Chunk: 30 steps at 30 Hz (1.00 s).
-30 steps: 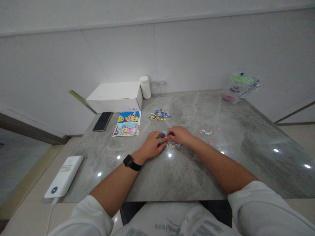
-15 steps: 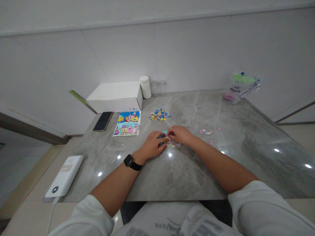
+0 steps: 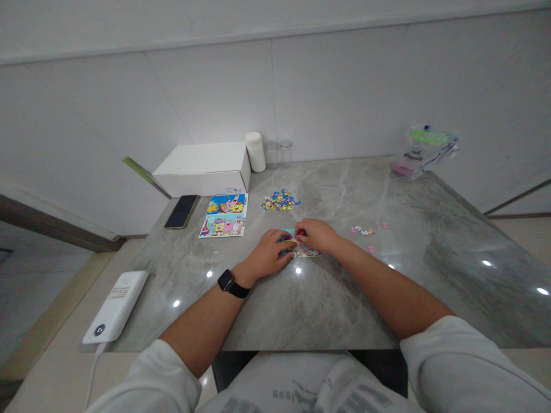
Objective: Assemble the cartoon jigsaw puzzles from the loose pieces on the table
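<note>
Apparently steadying it, the left hand (image 3: pixel 270 251) is lying spread on the puzzle (image 3: pixel 310 252) below frame centre; the right hand (image 3: pixel 317 233) is resting curled there, any pinch being indiscernible. Loose pieces (image 3: pixel 366 232) are lying right of centre, presumably handy.

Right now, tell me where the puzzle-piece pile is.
In the head view, the puzzle-piece pile lies near centre, beyond the left hand and right of the picture sheet.

- Subdued, diffuse light; small, sharp white glare spots on the glossy grey marbled tabletop (image 3: pixel 336 310).
- Smooth white panelled wall (image 3: pixel 344 97): dimmer toward the corners.
- Wide-angle stretching at edges; small multicoloured jigsaw pieces (image 3: pixel 280 200) softly resolved.
</note>
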Available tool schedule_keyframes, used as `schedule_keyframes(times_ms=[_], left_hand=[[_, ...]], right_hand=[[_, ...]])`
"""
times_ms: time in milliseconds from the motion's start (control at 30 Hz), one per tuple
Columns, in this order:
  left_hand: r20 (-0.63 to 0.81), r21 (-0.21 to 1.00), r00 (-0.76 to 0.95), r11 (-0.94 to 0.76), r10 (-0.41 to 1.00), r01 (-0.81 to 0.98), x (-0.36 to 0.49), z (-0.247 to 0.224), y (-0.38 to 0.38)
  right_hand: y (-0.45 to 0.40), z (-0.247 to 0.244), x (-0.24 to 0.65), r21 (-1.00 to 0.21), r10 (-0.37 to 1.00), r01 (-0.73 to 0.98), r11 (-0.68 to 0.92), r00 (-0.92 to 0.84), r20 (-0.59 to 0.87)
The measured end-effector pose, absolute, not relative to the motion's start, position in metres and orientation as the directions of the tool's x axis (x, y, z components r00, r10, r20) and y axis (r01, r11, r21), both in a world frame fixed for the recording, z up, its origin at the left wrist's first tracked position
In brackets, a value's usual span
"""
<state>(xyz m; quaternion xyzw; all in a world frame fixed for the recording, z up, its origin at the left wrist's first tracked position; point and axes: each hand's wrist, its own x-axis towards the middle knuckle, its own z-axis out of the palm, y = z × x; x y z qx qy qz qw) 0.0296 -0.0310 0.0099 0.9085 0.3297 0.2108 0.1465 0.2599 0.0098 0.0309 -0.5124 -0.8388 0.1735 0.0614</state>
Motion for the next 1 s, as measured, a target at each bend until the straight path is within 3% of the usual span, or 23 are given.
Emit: schedule_keyframes(times_ms=[333, 500, 767, 1000], left_hand=[[0.292, 0.393, 0.697, -0.747, 0.655, 0.537, 0.029, 0.011, -0.032], [0.327, 0.404, 0.671, -0.74, 0.665, 0.538, 0.029, 0.008, -0.03], [0.389, 0.454, 0.606, -0.717, 0.694, 0.53, 0.028, 0.01, -0.027], [0.419, 0.513, 0.56, -0.695, 0.714, 0.503, 0.028, 0.006, -0.023]], right_hand=[[0.013, 0.026, 0.262, -0.377, 0.866, 0.821, 0.428, -0.492, -0.088], [0.015, 0.044, 0.269, -0.44, 0.891, 0.793, 0.421, -0.454, 0.035], [0.009, 0.1, 0.319, -0.549, 0.944, 0.778, 0.305, -0.173, 0.28], [-0.002, 0.074, 0.374, -0.684, 0.952, 0.717, 0.134, 0.099, 0.29]])
